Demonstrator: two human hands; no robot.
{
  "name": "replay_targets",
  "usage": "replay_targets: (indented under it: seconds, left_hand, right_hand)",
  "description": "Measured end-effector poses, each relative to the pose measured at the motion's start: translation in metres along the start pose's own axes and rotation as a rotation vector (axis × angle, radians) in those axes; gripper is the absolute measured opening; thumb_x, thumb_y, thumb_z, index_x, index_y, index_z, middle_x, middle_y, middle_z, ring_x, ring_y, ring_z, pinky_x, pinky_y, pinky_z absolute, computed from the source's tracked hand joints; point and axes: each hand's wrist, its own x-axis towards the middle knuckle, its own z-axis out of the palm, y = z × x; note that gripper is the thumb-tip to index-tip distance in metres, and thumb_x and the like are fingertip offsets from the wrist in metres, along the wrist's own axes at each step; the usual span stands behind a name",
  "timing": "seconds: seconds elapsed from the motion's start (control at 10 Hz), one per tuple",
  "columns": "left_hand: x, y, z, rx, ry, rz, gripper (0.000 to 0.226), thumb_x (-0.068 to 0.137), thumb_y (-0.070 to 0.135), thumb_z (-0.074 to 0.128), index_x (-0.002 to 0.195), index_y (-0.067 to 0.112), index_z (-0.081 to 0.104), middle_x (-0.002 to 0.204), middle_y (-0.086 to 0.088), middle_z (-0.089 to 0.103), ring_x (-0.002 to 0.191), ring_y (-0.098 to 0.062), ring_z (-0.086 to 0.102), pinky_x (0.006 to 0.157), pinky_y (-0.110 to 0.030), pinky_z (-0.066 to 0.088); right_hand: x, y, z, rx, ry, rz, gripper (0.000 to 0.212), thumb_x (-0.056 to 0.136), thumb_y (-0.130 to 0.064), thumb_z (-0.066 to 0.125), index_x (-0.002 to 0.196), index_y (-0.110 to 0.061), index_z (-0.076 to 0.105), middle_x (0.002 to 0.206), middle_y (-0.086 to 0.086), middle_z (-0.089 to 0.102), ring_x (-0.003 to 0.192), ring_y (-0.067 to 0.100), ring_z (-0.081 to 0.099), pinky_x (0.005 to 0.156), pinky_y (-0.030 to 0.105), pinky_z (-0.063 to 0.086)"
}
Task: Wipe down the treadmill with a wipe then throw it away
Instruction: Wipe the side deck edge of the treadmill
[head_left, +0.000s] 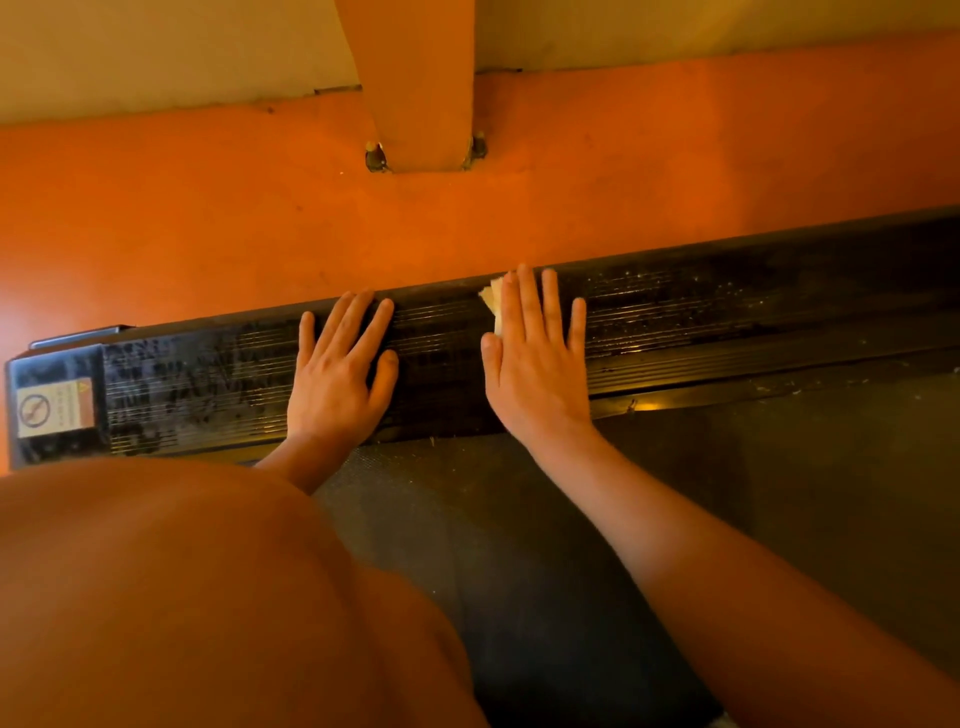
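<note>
The treadmill's black ribbed side rail runs across the view from lower left to upper right. My right hand lies flat on it with straight fingers, pressing a pale wipe whose corner shows beside the index finger. My left hand rests flat on the rail to the left, fingers spread, holding nothing. Wet streaks show on the rail left of my left hand.
The dark treadmill belt lies below the rail. A warning sticker marks the rail's left end cap. Beyond the rail is orange floor with a bolted post base. My knee fills the lower left.
</note>
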Motion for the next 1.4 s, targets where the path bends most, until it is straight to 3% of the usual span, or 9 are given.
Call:
replay_targets:
  seconds: [0.1, 0.3, 0.5, 0.7, 0.9, 1.0, 1.2, 1.4]
  left_hand:
    - [-0.001, 0.001, 0.001, 0.002, 0.006, 0.001, 0.056, 0.108, 0.041, 0.032, 0.16, 0.02, 0.032, 0.168, -0.006, 0.026, 0.158, -0.021, 0.013, 0.127, -0.056, 0.005]
    - [-0.001, -0.002, 0.0, 0.011, 0.001, -0.005, 0.056, 0.108, 0.041, 0.033, 0.16, 0.021, 0.031, 0.168, -0.005, 0.026, 0.158, -0.021, 0.012, 0.127, -0.055, 0.005]
    - [-0.001, -0.001, 0.001, 0.002, 0.016, -0.001, 0.056, 0.108, 0.04, 0.033, 0.16, 0.02, 0.033, 0.168, -0.006, 0.027, 0.158, -0.021, 0.014, 0.127, -0.056, 0.005]
    - [-0.002, -0.001, 0.002, -0.008, 0.019, 0.005, 0.055, 0.108, 0.039, 0.034, 0.16, 0.021, 0.033, 0.167, -0.006, 0.027, 0.158, -0.021, 0.013, 0.126, -0.057, 0.007]
    - [-0.002, -0.002, 0.001, -0.004, 0.021, 0.003, 0.055, 0.108, 0.04, 0.034, 0.16, 0.02, 0.033, 0.167, -0.006, 0.029, 0.157, -0.021, 0.014, 0.126, -0.057, 0.007]
    - [-0.002, -0.001, 0.001, -0.009, 0.022, 0.005, 0.055, 0.108, 0.04, 0.034, 0.16, 0.02, 0.033, 0.167, -0.006, 0.029, 0.157, -0.021, 0.014, 0.126, -0.057, 0.007]
    - [-0.001, -0.001, 0.001, -0.005, 0.022, 0.001, 0.056, 0.108, 0.041, 0.033, 0.16, 0.02, 0.033, 0.167, -0.006, 0.028, 0.158, -0.021, 0.014, 0.127, -0.056, 0.006]
    - [-0.003, -0.003, 0.002, 0.001, 0.016, 0.003, 0.055, 0.108, 0.04, 0.034, 0.16, 0.021, 0.033, 0.167, -0.006, 0.028, 0.157, -0.021, 0.015, 0.127, -0.056, 0.006]
  right_hand:
    - [-0.033, 0.004, 0.004, -0.008, -0.038, -0.038, 0.065, 0.109, -0.044, 0.019, 0.165, -0.014, 0.005, 0.172, 0.008, 0.0, 0.159, 0.027, -0.005, 0.127, 0.056, 0.005]
    - [0.028, 0.0, -0.005, 0.015, -0.008, 0.001, 0.064, 0.109, -0.045, 0.019, 0.165, -0.015, 0.009, 0.173, 0.008, 0.003, 0.159, 0.028, -0.004, 0.126, 0.056, -0.001]
    - [-0.008, 0.003, 0.001, -0.022, -0.034, -0.117, 0.064, 0.109, -0.043, 0.021, 0.165, -0.016, 0.006, 0.173, 0.006, 0.0, 0.159, 0.027, -0.005, 0.127, 0.057, 0.004]
    - [0.002, 0.011, -0.002, 0.014, 0.012, 0.02, 0.064, 0.109, -0.044, 0.017, 0.165, -0.015, 0.006, 0.172, 0.007, 0.001, 0.159, 0.028, -0.005, 0.127, 0.057, 0.002]
    - [-0.013, 0.011, 0.002, 0.008, -0.021, -0.059, 0.063, 0.109, -0.044, 0.018, 0.165, -0.018, 0.006, 0.173, 0.005, 0.002, 0.159, 0.027, -0.005, 0.126, 0.058, 0.004]
    - [0.02, 0.025, -0.007, 0.004, 0.008, 0.037, 0.062, 0.109, -0.044, 0.015, 0.165, -0.017, 0.008, 0.172, 0.006, 0.003, 0.159, 0.028, -0.004, 0.126, 0.058, 0.002]
    - [-0.032, 0.01, 0.004, 0.017, 0.013, 0.058, 0.062, 0.11, -0.043, 0.019, 0.165, -0.016, 0.007, 0.172, 0.007, 0.003, 0.159, 0.028, -0.003, 0.127, 0.057, 0.004]
    - [0.022, 0.024, -0.009, 0.012, 0.019, 0.046, 0.063, 0.109, -0.043, 0.015, 0.165, -0.015, 0.011, 0.172, 0.008, 0.006, 0.159, 0.029, -0.003, 0.126, 0.058, 0.002]
